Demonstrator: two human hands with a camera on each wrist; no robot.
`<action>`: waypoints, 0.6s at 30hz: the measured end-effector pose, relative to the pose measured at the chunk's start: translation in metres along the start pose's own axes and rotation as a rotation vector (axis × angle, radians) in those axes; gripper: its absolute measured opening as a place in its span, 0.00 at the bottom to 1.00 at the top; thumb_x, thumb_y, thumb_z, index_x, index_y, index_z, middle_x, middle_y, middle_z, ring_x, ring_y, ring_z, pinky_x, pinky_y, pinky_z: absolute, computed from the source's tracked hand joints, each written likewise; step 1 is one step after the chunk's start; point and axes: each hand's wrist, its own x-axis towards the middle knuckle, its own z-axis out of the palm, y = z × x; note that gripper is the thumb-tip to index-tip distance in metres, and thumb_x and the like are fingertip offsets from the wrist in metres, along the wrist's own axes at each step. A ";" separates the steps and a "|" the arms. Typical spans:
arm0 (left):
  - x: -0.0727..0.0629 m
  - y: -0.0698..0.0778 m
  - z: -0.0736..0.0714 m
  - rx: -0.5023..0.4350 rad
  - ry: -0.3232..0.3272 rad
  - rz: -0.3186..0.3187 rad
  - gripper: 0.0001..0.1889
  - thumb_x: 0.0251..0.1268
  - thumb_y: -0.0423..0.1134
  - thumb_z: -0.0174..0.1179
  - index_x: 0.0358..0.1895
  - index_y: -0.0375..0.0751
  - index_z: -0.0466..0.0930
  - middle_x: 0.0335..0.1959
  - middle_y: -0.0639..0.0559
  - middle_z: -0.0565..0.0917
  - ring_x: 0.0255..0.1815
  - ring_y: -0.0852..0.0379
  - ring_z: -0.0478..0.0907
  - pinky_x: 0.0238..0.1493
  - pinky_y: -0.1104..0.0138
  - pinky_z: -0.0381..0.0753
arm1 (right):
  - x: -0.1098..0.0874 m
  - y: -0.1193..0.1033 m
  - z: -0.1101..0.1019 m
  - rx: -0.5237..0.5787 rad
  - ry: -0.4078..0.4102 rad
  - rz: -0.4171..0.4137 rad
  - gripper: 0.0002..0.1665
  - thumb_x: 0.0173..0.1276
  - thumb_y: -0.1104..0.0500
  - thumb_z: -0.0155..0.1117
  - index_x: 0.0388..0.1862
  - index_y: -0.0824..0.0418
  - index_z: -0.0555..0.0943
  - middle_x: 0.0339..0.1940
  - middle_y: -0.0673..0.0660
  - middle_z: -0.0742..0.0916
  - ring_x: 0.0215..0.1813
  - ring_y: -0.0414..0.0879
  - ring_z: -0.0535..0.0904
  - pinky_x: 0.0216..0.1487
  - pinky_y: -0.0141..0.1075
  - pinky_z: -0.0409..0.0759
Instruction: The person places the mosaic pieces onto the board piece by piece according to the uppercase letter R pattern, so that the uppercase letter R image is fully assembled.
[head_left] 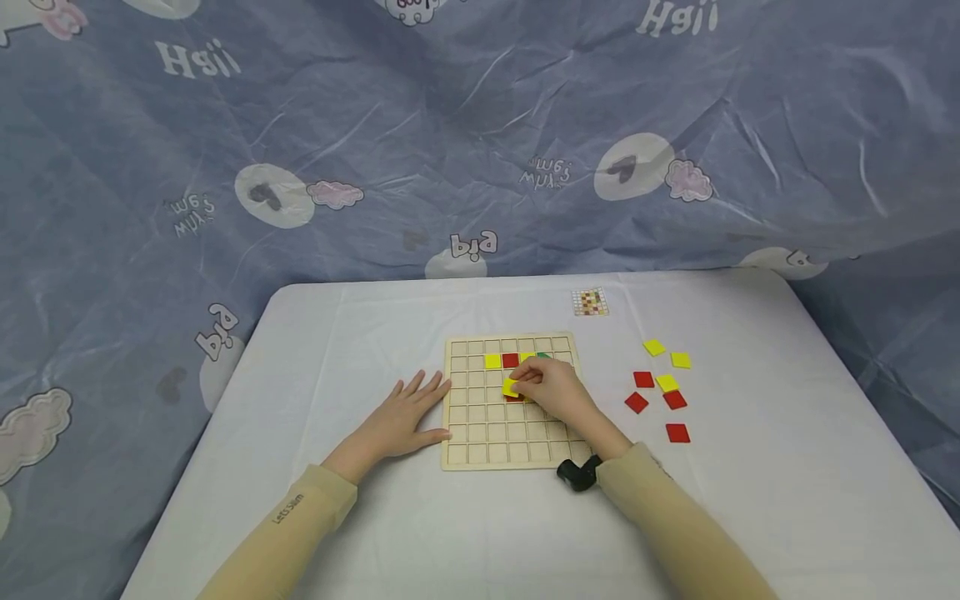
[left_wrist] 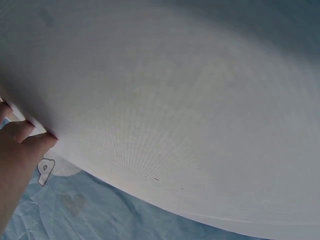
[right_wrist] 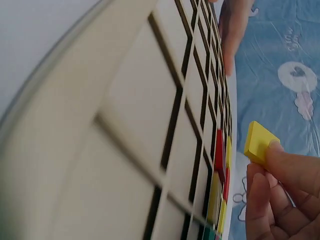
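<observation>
A person's right hand [head_left: 557,389] pinches a yellow square tile [head_left: 510,387] between thumb and fingers, just above a wooden grid board [head_left: 477,432] partly set with coloured tiles, while the left hand [head_left: 401,419] lies spread on the white tabletop [head_left: 360,333], fingertips at the board's left edge. Loose red tiles [head_left: 678,433] and yellow tiles [head_left: 654,347] lie to the right, and a small printed pattern card [head_left: 590,302] beyond the board

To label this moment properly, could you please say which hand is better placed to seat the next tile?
Probably the right hand: it pinches a yellow tile over the grid board, while the left hand lies spread at the board's edge.
</observation>
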 end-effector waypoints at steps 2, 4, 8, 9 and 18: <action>0.000 0.001 0.000 0.002 -0.004 -0.007 0.45 0.65 0.66 0.56 0.79 0.51 0.52 0.80 0.49 0.53 0.81 0.41 0.44 0.78 0.41 0.46 | 0.004 -0.004 0.006 0.014 -0.014 -0.007 0.05 0.62 0.59 0.72 0.37 0.57 0.86 0.33 0.51 0.88 0.35 0.40 0.81 0.39 0.33 0.80; 0.001 0.001 0.000 0.004 -0.007 -0.015 0.45 0.65 0.66 0.55 0.79 0.51 0.52 0.80 0.49 0.53 0.82 0.42 0.44 0.78 0.41 0.46 | 0.007 -0.008 0.010 0.019 -0.026 -0.007 0.05 0.62 0.59 0.72 0.36 0.57 0.86 0.33 0.51 0.88 0.34 0.40 0.81 0.39 0.32 0.80; 0.001 0.002 0.000 0.006 -0.013 -0.026 0.45 0.65 0.67 0.55 0.79 0.52 0.52 0.80 0.50 0.52 0.82 0.42 0.43 0.78 0.42 0.46 | 0.012 -0.012 0.017 0.010 -0.046 -0.004 0.04 0.63 0.61 0.72 0.36 0.58 0.86 0.31 0.51 0.87 0.31 0.39 0.80 0.37 0.31 0.79; 0.001 0.002 0.000 0.006 -0.015 -0.027 0.45 0.65 0.67 0.55 0.79 0.52 0.51 0.81 0.50 0.52 0.82 0.42 0.43 0.78 0.42 0.45 | 0.012 -0.012 0.019 0.001 -0.053 -0.002 0.04 0.62 0.61 0.72 0.36 0.58 0.85 0.30 0.51 0.87 0.30 0.39 0.80 0.36 0.31 0.79; 0.001 0.000 0.002 0.000 -0.015 -0.025 0.45 0.65 0.67 0.55 0.79 0.52 0.51 0.81 0.50 0.52 0.82 0.42 0.42 0.78 0.42 0.45 | 0.015 -0.013 0.028 -0.124 -0.062 -0.012 0.03 0.63 0.62 0.71 0.36 0.59 0.87 0.32 0.52 0.84 0.32 0.42 0.76 0.36 0.32 0.76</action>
